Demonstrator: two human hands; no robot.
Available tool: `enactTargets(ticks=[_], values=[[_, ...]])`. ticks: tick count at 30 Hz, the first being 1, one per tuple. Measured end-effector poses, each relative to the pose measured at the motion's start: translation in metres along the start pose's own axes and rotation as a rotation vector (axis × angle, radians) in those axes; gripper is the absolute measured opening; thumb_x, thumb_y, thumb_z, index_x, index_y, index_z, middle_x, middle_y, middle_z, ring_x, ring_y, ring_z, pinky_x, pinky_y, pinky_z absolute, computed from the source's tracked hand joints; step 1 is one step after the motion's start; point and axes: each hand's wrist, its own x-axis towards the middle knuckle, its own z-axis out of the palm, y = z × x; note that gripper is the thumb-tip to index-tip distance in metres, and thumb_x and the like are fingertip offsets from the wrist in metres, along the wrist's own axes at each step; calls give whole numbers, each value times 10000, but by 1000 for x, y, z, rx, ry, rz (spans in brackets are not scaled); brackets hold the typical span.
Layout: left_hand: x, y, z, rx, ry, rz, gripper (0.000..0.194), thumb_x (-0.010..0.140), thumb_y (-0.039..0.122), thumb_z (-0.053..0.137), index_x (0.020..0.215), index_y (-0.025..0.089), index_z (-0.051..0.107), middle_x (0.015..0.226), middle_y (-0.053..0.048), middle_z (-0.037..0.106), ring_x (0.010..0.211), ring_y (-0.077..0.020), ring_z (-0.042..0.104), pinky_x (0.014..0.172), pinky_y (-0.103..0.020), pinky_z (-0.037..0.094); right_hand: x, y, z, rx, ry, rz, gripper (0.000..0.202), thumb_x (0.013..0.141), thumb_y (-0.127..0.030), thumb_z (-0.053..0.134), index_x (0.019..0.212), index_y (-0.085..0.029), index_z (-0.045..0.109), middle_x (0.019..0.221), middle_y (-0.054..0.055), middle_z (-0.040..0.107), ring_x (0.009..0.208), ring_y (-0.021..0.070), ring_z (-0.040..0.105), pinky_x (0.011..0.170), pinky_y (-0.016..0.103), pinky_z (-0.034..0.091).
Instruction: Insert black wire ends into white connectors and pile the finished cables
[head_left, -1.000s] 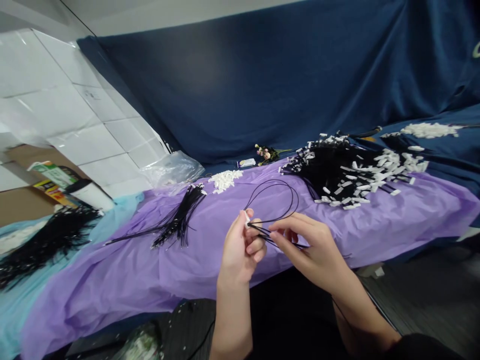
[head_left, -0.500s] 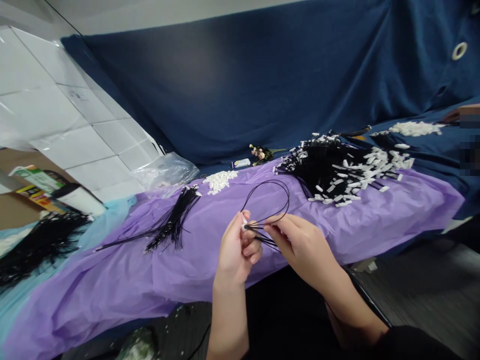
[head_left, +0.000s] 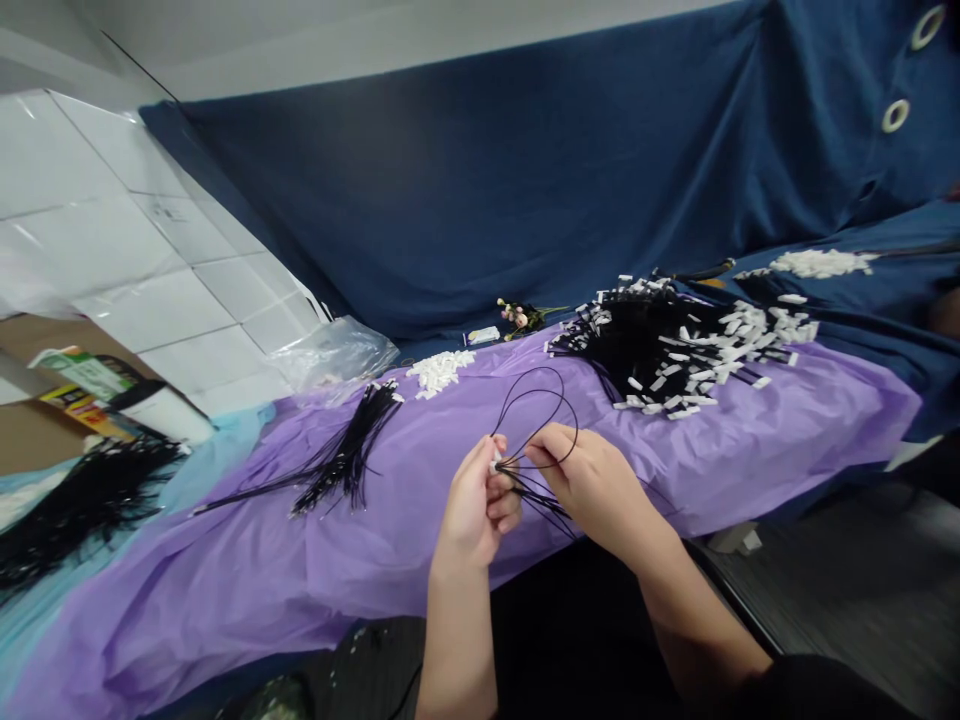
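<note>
My left hand [head_left: 484, 500] is closed on a small white connector [head_left: 495, 465], pinched between thumb and fingers. Several thin black wires [head_left: 544, 505] run out of it toward the right, and some arch up in loops over both hands. Close beside it, my right hand [head_left: 581, 475] pinches one of these black wires between thumb and forefinger. On the purple cloth [head_left: 420, 500] left of my hands lies a bundle of loose black wires [head_left: 341, 450]. Behind it sits a pile of small white connectors [head_left: 440, 372].
A big heap of black wires with white connectors [head_left: 675, 345] lies at right. More white pieces [head_left: 821, 263] rest farther right on blue cloth. At left are another black wire bundle [head_left: 90, 500], a cardboard box [head_left: 37, 440] and a clear plastic bag [head_left: 337, 350]. Small flowers [head_left: 517, 315] lie behind.
The wire loops above my hands have changed shape and spread into two arcs. My right hand has shifted slightly left. The person's hand at the far right has moved.
</note>
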Motion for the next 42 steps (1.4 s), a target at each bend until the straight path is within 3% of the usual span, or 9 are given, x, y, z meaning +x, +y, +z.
enactTargets(ticks=[5,11,15,19,27,30,34,39,42], values=[[3,7,-12,-81,47,42,311,772,392,682,867,222,440,482,127,279,319,-18,149,294,-124,173,-1,30,-18,256,-152,-57,132,965,-243,502,940,-195,623,863,18,678,769,141,612,687,252,433],[4,12,-20,-107,75,82,340,748,376,713,895,212,454,497,122,320,325,-20,210,323,-133,199,-9,63,-29,-385,216,22,256,955,-366,522,830,-246,710,895,60,654,843,210,538,783,372,325],[0,10,-17,-81,76,186,359,751,404,709,926,211,461,548,108,368,354,-24,278,356,-145,261,-10,59,-22,-377,224,150,220,954,-344,519,932,-240,711,753,31,687,679,175,582,680,329,330],[-6,9,-14,-9,101,312,325,797,429,672,928,219,460,585,100,366,385,-23,316,388,-147,296,-5,49,-17,40,268,313,228,926,-361,539,980,-224,713,899,55,741,767,210,665,687,337,448],[-11,2,-2,-38,160,402,327,817,465,650,921,242,435,590,102,360,380,-23,295,380,-149,301,7,50,-21,1323,907,507,111,805,-255,692,910,-219,690,877,6,705,827,139,692,788,320,572],[-11,-1,3,-74,193,413,316,822,461,645,913,245,434,574,106,343,374,-26,293,378,-147,301,1,53,-34,1443,838,435,119,804,-223,701,915,-248,665,758,-58,599,526,37,512,518,179,487],[-12,-2,5,-66,205,415,322,812,470,656,900,240,448,577,103,336,372,-24,296,375,-146,299,-9,41,-46,1311,699,260,193,863,-274,630,1039,-343,596,673,-79,462,414,49,274,386,187,297],[-12,-2,3,38,138,387,341,792,481,677,893,216,489,583,96,336,376,-16,286,370,-146,299,-16,22,-47,1116,701,154,397,865,-281,607,1221,-374,457,599,-57,527,422,109,353,387,231,254],[-12,-3,2,104,76,349,338,785,472,686,887,204,505,580,93,334,383,-20,288,370,-152,307,-19,16,-44,1052,543,48,276,888,-330,557,1153,-299,485,608,-26,565,503,149,473,446,264,346]])
